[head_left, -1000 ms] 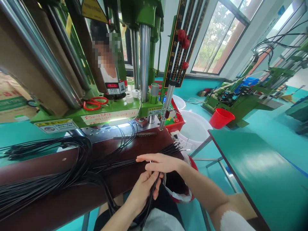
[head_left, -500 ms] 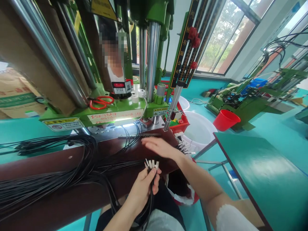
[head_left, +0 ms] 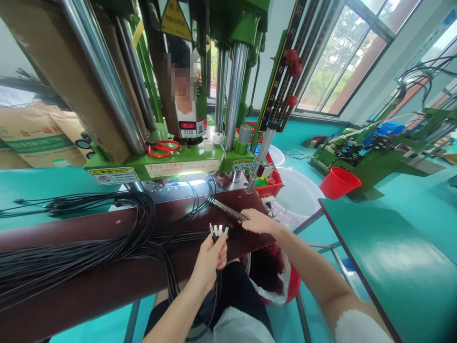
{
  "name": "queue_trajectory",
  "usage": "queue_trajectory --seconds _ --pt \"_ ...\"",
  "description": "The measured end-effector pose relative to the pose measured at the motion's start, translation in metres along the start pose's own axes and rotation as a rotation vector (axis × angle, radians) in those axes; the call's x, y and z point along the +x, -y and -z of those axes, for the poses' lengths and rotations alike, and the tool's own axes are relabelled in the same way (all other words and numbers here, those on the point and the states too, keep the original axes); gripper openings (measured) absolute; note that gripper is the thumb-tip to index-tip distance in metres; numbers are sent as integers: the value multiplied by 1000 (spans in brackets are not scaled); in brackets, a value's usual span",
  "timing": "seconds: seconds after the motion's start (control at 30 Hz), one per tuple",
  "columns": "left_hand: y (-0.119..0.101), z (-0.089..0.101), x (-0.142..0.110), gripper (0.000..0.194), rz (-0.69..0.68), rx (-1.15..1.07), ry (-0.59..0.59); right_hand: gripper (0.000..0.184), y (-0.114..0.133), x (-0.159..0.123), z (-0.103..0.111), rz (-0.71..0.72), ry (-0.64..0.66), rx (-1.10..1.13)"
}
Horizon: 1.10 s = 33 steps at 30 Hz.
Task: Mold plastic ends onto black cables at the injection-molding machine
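My left hand (head_left: pixel 210 255) is closed round several black cables whose silver metal connectors (head_left: pixel 219 230) stick up above the thumb. The cables hang from that hand down toward my lap. My right hand (head_left: pixel 259 221) grips the near end of a narrow metal bar (head_left: pixel 228 209) with small features along its length. The bar slants over the dark red tabletop (head_left: pixel 107 282), its far end beside thin black cables (head_left: pixel 194 197) that run out from the machine. Left of my hands, a large bundle of black cables (head_left: pixel 143 214) curves across the tabletop.
A green press machine (head_left: pixel 221 164) stands in front, with red-handled scissors (head_left: pixel 163 149) on its ledge. Below the table's right end is a lined red bin (head_left: pixel 294 281). A green-topped table (head_left: pixel 389 247), a white tub (head_left: pixel 300 190) and a red bucket (head_left: pixel 341 182) stand right.
My right hand has gone from open above the bar to closed on its near end, and the bar has swung to a slant. My left hand, still holding the cables, has shifted slightly.
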State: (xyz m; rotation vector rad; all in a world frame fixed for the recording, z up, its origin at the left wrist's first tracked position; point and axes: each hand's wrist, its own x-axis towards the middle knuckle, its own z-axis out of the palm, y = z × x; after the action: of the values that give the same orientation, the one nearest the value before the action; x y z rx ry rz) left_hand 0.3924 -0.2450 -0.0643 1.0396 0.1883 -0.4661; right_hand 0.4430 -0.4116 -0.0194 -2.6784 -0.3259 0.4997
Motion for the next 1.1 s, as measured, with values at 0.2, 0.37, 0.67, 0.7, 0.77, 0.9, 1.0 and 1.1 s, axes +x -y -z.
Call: queue_trajectory --seconds 0.2,0.37,0.67,0.7,0.77,0.9,1.0,1.1 --pt "8 -15 11 41 49 177 102 54 -12 -43 -41 -21 -153 1008" --pt "13 -25 15 37 31 303 144 57 -12 -45 -59 -13 -346 1251" --pt "9 -27 14 31 98 355 163 53 -15 -45 -63 36 -355 1159" --pt "10 -27 14 31 96 364 160 53 -15 -45 -64 32 -354 1138" --pt "11 -27 15 31 84 374 139 53 -14 -45 -65 22 -349 1082" --pt "13 -24 14 32 57 357 122 53 -12 -46 -68 32 -351 970" --pt "8 -20 13 32 42 294 162 53 -11 -46 -67 16 -349 1026" --pt "-3 -13 13 35 28 189 123 52 -12 -46 -64 8 -363 1106"
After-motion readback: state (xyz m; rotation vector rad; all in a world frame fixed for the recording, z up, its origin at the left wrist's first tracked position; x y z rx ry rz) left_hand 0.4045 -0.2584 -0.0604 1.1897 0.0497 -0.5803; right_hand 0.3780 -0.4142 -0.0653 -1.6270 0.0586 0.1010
